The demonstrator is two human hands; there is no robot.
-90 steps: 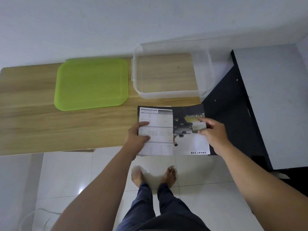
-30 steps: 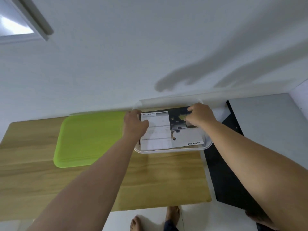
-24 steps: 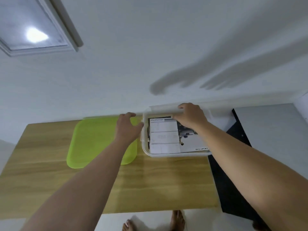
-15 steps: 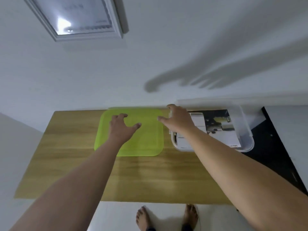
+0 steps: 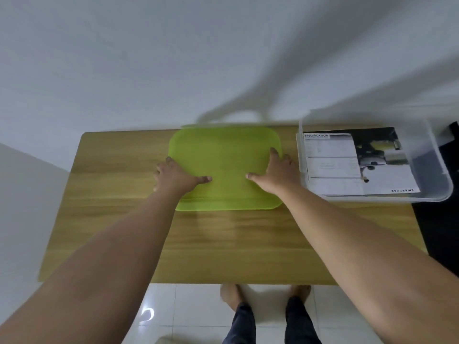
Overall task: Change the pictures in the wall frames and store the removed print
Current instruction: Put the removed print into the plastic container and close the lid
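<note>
Lime-green lid (image 5: 226, 170) lies flat against the back edge of the wooden table (image 5: 223, 244), about midway along it, and both hands are on it. Left hand (image 5: 173, 177) is at the lid's left edge: thumb stretched flat across the top, fingers curled down over the side, pinching that edge. Right hand (image 5: 275, 175) sits at the right edge, thumb and forefinger lying straight on the green surface, the other fingers reaching just past the rim, loose, nothing clasped. And the print (image 5: 347, 165)? It's off to the right, apart from both hands, lying flat inside the clear plastic box (image 5: 437, 192) at the table's back right corner, text page leftward, dark photo rightward. The box stands uncovered, just beside the lid, bare wood between them. Bare feet (image 5: 231, 296) show on white tiles below the table's front edge.
</note>
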